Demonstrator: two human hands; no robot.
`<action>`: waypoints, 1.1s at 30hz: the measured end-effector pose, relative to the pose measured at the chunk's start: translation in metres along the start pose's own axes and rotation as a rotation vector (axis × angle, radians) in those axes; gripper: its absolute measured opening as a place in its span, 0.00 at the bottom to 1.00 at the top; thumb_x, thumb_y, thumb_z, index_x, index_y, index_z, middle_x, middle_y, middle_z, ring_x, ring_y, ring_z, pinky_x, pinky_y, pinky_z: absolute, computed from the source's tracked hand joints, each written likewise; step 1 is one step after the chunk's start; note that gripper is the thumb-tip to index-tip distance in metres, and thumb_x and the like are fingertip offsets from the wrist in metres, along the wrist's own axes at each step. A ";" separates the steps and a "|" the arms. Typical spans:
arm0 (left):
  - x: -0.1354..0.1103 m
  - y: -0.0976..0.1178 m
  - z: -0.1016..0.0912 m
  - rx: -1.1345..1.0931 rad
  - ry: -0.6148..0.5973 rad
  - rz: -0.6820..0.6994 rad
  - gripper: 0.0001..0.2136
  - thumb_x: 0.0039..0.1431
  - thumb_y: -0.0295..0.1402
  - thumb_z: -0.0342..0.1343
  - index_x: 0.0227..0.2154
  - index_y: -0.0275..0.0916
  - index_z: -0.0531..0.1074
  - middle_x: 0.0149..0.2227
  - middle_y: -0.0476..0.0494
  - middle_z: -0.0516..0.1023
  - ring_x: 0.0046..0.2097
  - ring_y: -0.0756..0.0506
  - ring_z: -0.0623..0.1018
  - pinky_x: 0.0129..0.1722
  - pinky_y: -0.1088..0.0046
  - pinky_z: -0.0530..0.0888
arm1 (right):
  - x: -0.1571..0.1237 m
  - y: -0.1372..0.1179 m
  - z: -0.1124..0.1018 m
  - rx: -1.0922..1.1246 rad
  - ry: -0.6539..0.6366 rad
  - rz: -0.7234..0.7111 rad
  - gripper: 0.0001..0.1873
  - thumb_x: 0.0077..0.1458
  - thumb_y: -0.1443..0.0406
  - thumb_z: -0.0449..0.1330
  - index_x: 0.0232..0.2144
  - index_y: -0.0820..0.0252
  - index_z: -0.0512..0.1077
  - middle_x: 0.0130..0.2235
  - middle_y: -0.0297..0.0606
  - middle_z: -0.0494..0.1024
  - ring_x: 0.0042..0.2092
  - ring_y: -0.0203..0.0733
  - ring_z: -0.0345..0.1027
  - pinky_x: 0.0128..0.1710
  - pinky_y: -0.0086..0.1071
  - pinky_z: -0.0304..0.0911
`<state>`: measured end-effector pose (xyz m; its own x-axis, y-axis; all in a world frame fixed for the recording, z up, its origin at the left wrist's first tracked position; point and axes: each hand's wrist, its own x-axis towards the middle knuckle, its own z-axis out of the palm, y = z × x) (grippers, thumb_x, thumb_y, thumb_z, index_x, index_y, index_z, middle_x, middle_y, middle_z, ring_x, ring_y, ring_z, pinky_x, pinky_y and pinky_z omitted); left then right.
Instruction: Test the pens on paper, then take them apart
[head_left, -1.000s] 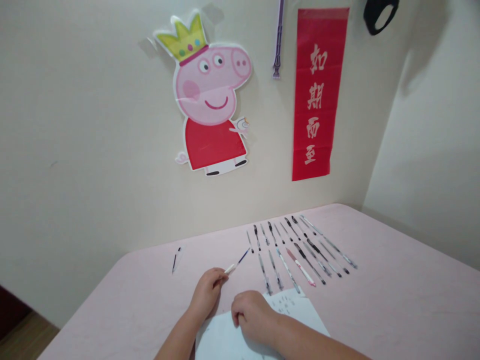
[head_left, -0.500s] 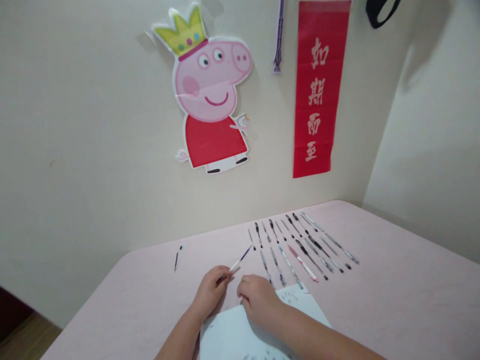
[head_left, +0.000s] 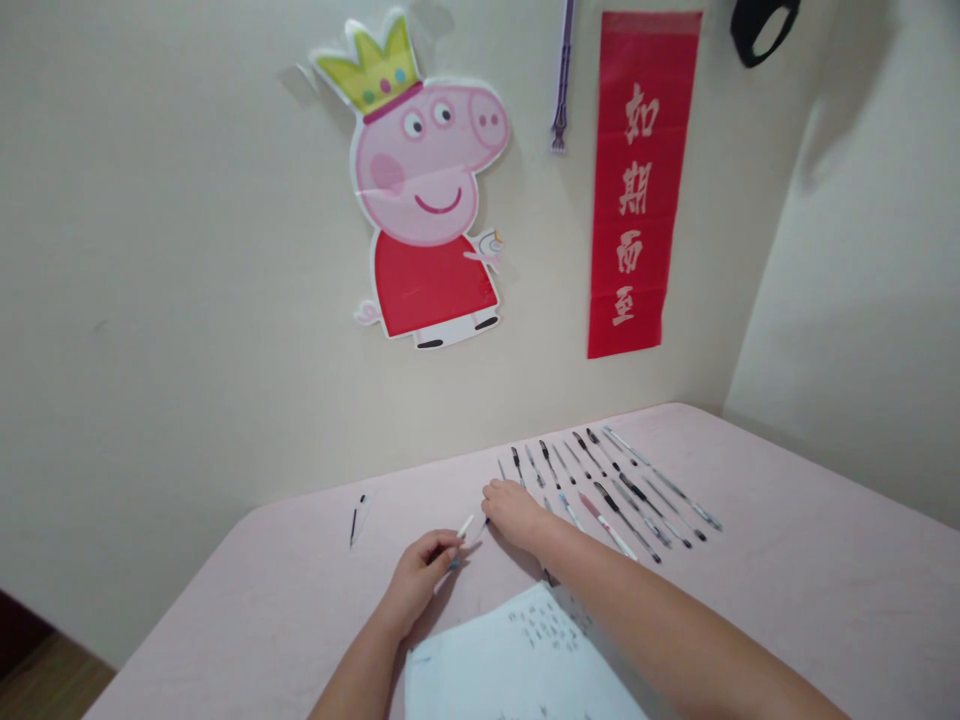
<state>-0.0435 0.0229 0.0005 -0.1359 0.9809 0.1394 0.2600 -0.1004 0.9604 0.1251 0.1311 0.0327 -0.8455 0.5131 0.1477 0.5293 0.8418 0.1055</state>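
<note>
My left hand [head_left: 421,580] rests on the pink table [head_left: 787,580], fingers pinched on the near end of a thin white pen [head_left: 465,526]. My right hand [head_left: 511,508] reaches forward across the table, fingers curled down on the far end of that pen, beside the left end of a row of several pens [head_left: 607,487]. Whether the right hand grips anything is hidden by its fingers. A white sheet of paper [head_left: 517,665] with small writing lies under my right forearm.
A single dark pen with a clear cap [head_left: 357,517] lies alone at the far left of the table. The wall behind carries a cartoon pig cutout [head_left: 424,190] and a red banner [head_left: 637,185]. The table's left edge drops to a wooden floor [head_left: 45,685].
My right hand left the paper and moved forward to the pen's far end by the row. My left hand kept its hold on the pen and barely moved.
</note>
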 end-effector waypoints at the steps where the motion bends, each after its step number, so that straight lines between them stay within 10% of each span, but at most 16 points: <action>1: 0.000 0.000 0.000 -0.046 0.009 -0.018 0.10 0.47 0.37 0.59 0.30 0.36 0.76 0.39 0.38 0.78 0.41 0.43 0.75 0.42 0.67 0.71 | 0.002 -0.001 0.000 -0.004 -0.003 -0.038 0.08 0.53 0.72 0.55 0.32 0.66 0.74 0.36 0.46 0.74 0.42 0.45 0.64 0.39 0.34 0.58; 8: 0.002 0.002 -0.004 -0.184 0.124 -0.124 0.12 0.44 0.37 0.61 0.30 0.36 0.76 0.38 0.39 0.78 0.38 0.44 0.76 0.38 0.68 0.72 | 0.000 -0.007 -0.002 0.001 0.042 -0.151 0.06 0.54 0.71 0.55 0.32 0.65 0.72 0.34 0.43 0.74 0.39 0.43 0.64 0.39 0.34 0.56; 19: 0.002 -0.004 -0.003 -0.151 0.211 0.010 0.06 0.45 0.33 0.57 0.25 0.36 0.72 0.34 0.43 0.76 0.33 0.47 0.75 0.31 0.72 0.71 | -0.027 -0.008 -0.012 0.198 0.339 0.202 0.09 0.55 0.73 0.53 0.30 0.62 0.73 0.33 0.39 0.74 0.39 0.41 0.61 0.41 0.33 0.54; 33: 0.005 -0.014 -0.011 0.155 0.309 0.153 0.06 0.45 0.28 0.50 0.25 0.38 0.71 0.34 0.44 0.77 0.39 0.44 0.76 0.43 0.60 0.72 | -0.028 -0.008 -0.013 0.206 0.293 0.191 0.09 0.55 0.72 0.54 0.31 0.61 0.75 0.33 0.39 0.75 0.40 0.41 0.61 0.41 0.33 0.54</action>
<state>-0.0580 0.0273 -0.0102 -0.3602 0.8577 0.3669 0.4380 -0.1918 0.8783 0.1449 0.1076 0.0409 -0.6616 0.6197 0.4223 0.6249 0.7669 -0.1464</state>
